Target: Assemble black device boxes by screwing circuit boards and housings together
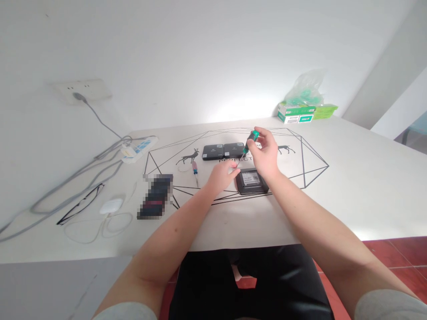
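My right hand (pixel 266 153) is closed around the green and black handle of a screwdriver (pixel 251 140), which tilts with its thin shaft down and to the left. The thumb and fingertips of my left hand (pixel 220 178) come together at the shaft's lower end; whatever they pinch is too small to make out. Just below both hands lies a flat black box-like device (pixel 251 182) with a white label, partly covered by my right wrist. Behind the hands, two similar black devices (pixel 213 152) sit side by side.
Left of my hands lie a second screwdriver (pixel 195 173) and a blurred dark phone-like rectangle (pixel 155 197). Further left are glasses (pixel 81 203), a white case (pixel 111 206), cables and a power strip (pixel 140 150). Green boxes (pixel 296 113) under a plastic bag (pixel 307 89) stand back right.
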The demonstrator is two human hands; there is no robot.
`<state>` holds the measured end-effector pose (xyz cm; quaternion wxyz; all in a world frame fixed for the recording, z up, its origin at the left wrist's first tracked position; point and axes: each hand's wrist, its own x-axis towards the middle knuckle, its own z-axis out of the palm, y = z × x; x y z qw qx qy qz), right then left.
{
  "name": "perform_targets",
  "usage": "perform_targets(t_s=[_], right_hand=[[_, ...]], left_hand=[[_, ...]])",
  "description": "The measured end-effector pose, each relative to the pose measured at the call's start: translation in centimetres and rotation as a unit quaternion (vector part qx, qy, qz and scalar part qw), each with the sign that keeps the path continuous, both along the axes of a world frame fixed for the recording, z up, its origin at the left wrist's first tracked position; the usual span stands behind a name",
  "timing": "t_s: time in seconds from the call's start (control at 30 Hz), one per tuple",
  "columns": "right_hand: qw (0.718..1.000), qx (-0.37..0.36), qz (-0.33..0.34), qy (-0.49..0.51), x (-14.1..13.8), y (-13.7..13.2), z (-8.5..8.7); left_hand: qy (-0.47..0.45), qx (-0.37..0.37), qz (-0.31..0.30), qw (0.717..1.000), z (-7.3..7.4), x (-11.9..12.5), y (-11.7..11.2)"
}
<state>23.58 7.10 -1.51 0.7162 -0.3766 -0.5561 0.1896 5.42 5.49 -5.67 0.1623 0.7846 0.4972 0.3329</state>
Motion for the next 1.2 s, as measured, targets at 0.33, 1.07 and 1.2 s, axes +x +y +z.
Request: perform_targets(t_s=[0.33, 1.07, 1.2], right_hand=[[0.999, 0.004, -0.044, 0.009, 0.6, 0.5, 0.2], [0.999, -0.035, -0.032, -0.019, -0.1, -0.6, 0.6], [0.999, -0.026, -0.007, -0.046, -0.8, -1.4, 0.6]], left_hand=[[0.159, 0.035, 0.084, 0.983, -0.5, -3.3, 3.3], [0.211, -0.114, -0.139, 0.961, 0.8, -0.9, -1.8], [0.21, -0.092, -0.128, 0.965, 0.5, -0.8, -1.4]])
